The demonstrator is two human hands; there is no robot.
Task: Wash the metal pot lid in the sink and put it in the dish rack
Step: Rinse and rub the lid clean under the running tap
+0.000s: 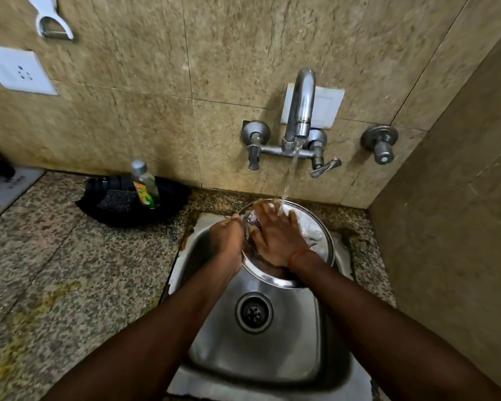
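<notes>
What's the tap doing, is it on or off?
On. A stream of water falls from the tap onto the right hand, which lies flat on the lid.

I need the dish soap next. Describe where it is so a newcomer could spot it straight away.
Start at the steel sink and look left along the granite counter to the black tray against the wall. The soap bottle stands in it, beside a dark scrub pad. It is the only clear bottle there, with a silver cap and a yellow-green label.
</notes>
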